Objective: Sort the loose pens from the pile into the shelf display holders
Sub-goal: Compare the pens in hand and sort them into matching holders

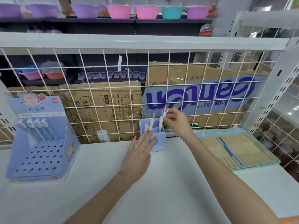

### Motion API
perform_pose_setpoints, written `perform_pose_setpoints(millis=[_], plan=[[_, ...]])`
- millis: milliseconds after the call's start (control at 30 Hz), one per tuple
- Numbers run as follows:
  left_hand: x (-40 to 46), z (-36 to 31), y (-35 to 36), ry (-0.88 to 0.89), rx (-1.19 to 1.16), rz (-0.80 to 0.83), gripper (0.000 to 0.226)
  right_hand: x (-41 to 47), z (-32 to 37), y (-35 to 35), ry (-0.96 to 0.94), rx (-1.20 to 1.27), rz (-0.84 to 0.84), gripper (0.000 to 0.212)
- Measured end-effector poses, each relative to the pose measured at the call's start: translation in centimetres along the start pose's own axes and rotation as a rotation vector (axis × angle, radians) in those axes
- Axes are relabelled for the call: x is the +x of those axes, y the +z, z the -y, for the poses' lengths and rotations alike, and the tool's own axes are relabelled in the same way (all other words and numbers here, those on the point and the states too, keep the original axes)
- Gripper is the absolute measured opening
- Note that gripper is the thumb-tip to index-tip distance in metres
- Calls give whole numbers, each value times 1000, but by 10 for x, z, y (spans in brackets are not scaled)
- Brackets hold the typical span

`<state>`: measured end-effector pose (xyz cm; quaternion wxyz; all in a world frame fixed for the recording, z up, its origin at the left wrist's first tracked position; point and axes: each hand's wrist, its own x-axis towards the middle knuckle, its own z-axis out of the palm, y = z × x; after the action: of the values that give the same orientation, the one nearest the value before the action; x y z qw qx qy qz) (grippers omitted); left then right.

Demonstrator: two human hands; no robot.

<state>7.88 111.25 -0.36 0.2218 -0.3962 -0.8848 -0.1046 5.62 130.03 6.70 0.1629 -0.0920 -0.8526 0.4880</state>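
Observation:
A small blue pen cup [160, 143] stands on the white shelf against the wire grid, with three pastel pens upright in it. My right hand [177, 122] pinches the top of the rightmost pen [161, 121], which stands in the cup. My left hand [139, 152] rests flat with straight fingers against the cup's front. At the left stands a blue display holder [40, 152] with rows of holes; several pens [34, 128] lean in its back row.
A white wire grid [113, 94] backs the shelf [97, 191], with cardboard boxes [202, 91] behind it. A flat tray of tan items with a blue pen [230, 151] lies at the right. Coloured bowls line the top shelf.

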Motion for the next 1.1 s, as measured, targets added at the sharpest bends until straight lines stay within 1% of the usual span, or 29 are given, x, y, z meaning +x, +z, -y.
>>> perform_pose_setpoints(millis=[67,133,267,367,467,567,667,800,900,967,1100], plan=[[0,1,1,-8,23,15,82,-2,-1,2,0,-52,30,23],[-1,2,3,-10,33,20,82,-6,-1,2,3,-88,54,25],[-5,-3,4,-23,44,47,79,-16,1,2,15,-81,113,37],[-13,-8,0,-27,-50,32,67,-30,3,-3,17,-91,62,46],[-25,-5,-13,-70,-190,16,55,-52,13,-6,0,-85,-16,46],[-38,5,-28,-152,-253,4,54,-78,30,1,-58,-99,-77,41],[-54,18,-44,-214,-260,-8,61,-101,46,16,-95,-130,-97,42],[-86,36,-69,-239,-243,-19,64,-124,73,47,-120,-157,-37,42],[-118,55,-92,-308,-254,-30,55,-141,100,80,-155,-206,20,42],[-143,72,-109,-368,-248,-49,47,-154,117,107,-228,-282,61,43],[-202,112,-145,-474,-177,-82,46,-182,148,171,-368,-454,198,44]])
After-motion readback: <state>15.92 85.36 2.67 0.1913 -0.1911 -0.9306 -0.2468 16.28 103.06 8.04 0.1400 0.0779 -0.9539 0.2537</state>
